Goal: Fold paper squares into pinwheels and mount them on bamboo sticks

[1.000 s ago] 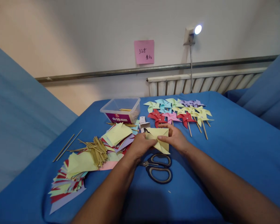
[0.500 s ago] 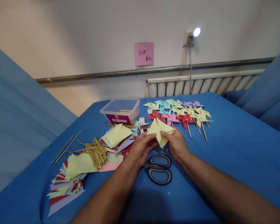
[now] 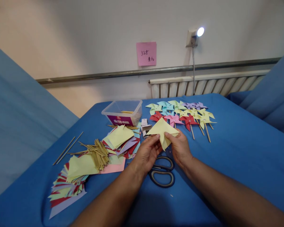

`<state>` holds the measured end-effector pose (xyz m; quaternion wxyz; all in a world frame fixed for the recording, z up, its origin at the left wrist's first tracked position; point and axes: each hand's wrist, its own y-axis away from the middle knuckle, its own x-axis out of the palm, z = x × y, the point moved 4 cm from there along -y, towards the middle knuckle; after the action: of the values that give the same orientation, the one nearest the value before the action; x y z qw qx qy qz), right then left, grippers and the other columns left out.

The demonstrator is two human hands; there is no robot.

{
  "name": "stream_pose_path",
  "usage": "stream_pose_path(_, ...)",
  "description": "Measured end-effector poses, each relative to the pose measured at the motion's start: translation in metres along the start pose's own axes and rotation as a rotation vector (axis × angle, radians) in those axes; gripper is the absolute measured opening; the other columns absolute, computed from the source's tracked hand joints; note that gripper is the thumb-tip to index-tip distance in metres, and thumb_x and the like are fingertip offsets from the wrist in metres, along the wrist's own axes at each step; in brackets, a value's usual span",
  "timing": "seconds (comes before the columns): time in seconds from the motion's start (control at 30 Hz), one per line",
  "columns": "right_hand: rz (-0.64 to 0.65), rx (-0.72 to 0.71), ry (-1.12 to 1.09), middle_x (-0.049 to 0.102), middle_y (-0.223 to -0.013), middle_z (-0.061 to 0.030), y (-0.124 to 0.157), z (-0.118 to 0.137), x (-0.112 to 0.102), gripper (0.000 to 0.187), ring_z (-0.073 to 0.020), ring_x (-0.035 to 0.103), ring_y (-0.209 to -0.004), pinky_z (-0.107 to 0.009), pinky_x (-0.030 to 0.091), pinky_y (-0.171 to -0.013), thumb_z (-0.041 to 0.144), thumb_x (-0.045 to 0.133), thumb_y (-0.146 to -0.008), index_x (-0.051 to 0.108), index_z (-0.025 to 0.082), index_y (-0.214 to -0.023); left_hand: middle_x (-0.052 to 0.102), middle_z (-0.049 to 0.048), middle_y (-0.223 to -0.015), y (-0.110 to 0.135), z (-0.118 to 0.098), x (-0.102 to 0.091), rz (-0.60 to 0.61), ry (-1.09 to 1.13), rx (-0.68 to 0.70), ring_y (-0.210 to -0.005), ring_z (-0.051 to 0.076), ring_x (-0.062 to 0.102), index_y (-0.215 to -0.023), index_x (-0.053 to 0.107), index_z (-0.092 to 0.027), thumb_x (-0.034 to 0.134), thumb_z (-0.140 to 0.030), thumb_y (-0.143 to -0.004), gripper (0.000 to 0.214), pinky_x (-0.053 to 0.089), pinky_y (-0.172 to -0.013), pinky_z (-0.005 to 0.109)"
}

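Observation:
Both my hands hold one pale yellow cut paper square a little above the blue table. My left hand pinches its lower left edge with thumb and fingers. My right hand pinches a folded flap near the middle of the sheet. Black-handled scissors lie on the cloth just below my hands, partly hidden by my left wrist.
Finished paper pinwheels on sticks lie behind my hands. A clear plastic box stands at the back left. Piles of cut coloured paper and a heap of bamboo sticks fill the left. A radiator runs along the wall.
The yellow paper was turned from a flat, folded rectangle into a raised diamond shape. My hands shifted their grips on it, and one flap has been opened out.

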<state>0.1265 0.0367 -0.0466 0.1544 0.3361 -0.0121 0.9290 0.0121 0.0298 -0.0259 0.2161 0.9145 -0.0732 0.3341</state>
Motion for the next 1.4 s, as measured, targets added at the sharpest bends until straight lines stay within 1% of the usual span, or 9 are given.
stream_pose_path(0.1, 0.022, 0.011, 0.018, 0.074, -0.085, -0.0002, 0.002, -0.001, 0.002, 0.039, -0.0151, 0.068, -0.07, -0.027, 0.054, -0.067, 0.025, 0.083, -0.061, 0.063, 0.018, -0.094, 0.07, 0.0051, -0.073, 0.0, -0.003, -0.002, -0.051, -0.139, 0.114, -0.066, 0.014, 0.064, -0.078, 0.069, -0.01, 0.081, -0.023, -0.064, 0.023, 0.051, -0.069, 0.025)
stream_pose_path(0.23, 0.08, 0.04, 0.011, 0.074, -0.086, -0.0011, 0.005, -0.003, 0.005, 0.041, -0.0159, 0.068, -0.07, -0.029, 0.055, -0.066, 0.026, 0.082, -0.062, 0.062, 0.018, -0.097, 0.07, 0.0077, -0.07, -0.001, -0.004, -0.005, -0.101, -0.231, 0.162, -0.061, 0.014, 0.062, -0.075, 0.07, -0.008, 0.084, -0.028, -0.06, 0.028, 0.05, -0.068, 0.026)
stream_pose_path(0.5, 0.152, 0.029, 0.107, 0.072, -0.089, -0.0018, 0.004, -0.005, 0.003, 0.042, -0.0183, 0.067, -0.074, -0.033, 0.055, -0.069, 0.029, 0.08, -0.065, 0.058, 0.02, -0.1, 0.074, 0.0122, -0.086, -0.001, -0.008, -0.006, -0.149, -0.268, 0.214, -0.07, 0.021, 0.068, -0.096, 0.072, -0.008, 0.081, -0.019, -0.057, 0.041, 0.052, -0.069, 0.03)
stream_pose_path(0.63, 0.157, -0.148, 0.251, 0.069, -0.098, -0.0037, 0.004, 0.005, 0.002, 0.04, -0.019, 0.064, -0.085, -0.035, 0.053, -0.077, 0.03, 0.071, -0.074, 0.056, 0.022, -0.11, 0.075, 0.0127, -0.088, -0.003, -0.016, -0.009, -0.153, -0.158, 0.166, -0.075, 0.023, 0.069, -0.092, 0.071, -0.008, 0.078, -0.014, -0.059, 0.035, 0.054, -0.069, 0.03)
stream_pose_path(0.77, 0.217, -0.433, 0.503, 0.054, -0.129, -0.0074, 0.01, 0.022, 0.005, 0.044, -0.0213, 0.056, -0.11, -0.04, 0.048, -0.09, 0.024, 0.059, -0.082, 0.052, 0.028, -0.125, 0.075, 0.0082, -0.089, -0.004, -0.027, -0.011, -0.134, -0.022, 0.105, -0.074, 0.02, 0.069, -0.097, 0.069, -0.01, 0.072, -0.008, -0.063, 0.033, 0.056, -0.07, 0.03)
stream_pose_path(0.9, 0.365, -0.692, 0.792, 0.034, -0.146, -0.0042, 0.02, 0.035, 0.014, 0.035, -0.0259, 0.04, -0.132, -0.048, 0.037, -0.106, 0.016, 0.058, -0.08, 0.063, 0.03, -0.111, 0.074, 0.0053, -0.087, -0.003, -0.032, -0.011, -0.127, 0.017, 0.055, -0.07, 0.017, 0.068, -0.1, 0.067, -0.011, 0.067, -0.005, -0.068, 0.033, 0.055, -0.065, 0.028)
stream_pose_path(1.0, 0.435, -0.817, 0.912, 0.031, -0.149, -0.0017, 0.025, 0.042, 0.019, 0.026, -0.0298, 0.031, -0.138, -0.053, 0.028, -0.111, 0.017, 0.064, -0.078, 0.068, 0.03, -0.1, 0.074, 0.0043, -0.082, -0.002, -0.031, -0.01, -0.135, -0.002, 0.049, -0.064, 0.015, 0.066, -0.098, 0.068, -0.011, 0.066, -0.005, -0.068, 0.031, 0.053, -0.06, 0.025)
stream_pose_path(1.2, 0.424, -0.878, 0.969, 0.046, -0.138, -0.0034, 0.023, 0.047, 0.019, 0.003, -0.0286, 0.04, -0.131, -0.05, 0.031, -0.108, 0.025, 0.068, -0.08, 0.07, 0.027, -0.082, 0.074, 0.0061, -0.081, -0.001, -0.028, -0.008, -0.105, -0.089, 0.111, -0.069, 0.016, 0.065, -0.091, 0.071, -0.009, 0.072, -0.008, -0.064, 0.027, 0.052, -0.067, 0.026)
stream_pose_path(1.4, 0.311, -0.79, 0.937, 0.059, -0.117, -0.0073, 0.015, 0.04, 0.012, 0.009, -0.0242, 0.052, -0.112, -0.043, 0.039, -0.097, 0.024, 0.063, -0.082, 0.063, 0.022, -0.074, 0.074, 0.0082, -0.082, -0.001, -0.023, -0.01, -0.119, -0.22, 0.15, -0.065, 0.015, 0.063, -0.088, 0.073, -0.008, 0.078, -0.014, -0.06, 0.029, 0.05, -0.063, 0.025)
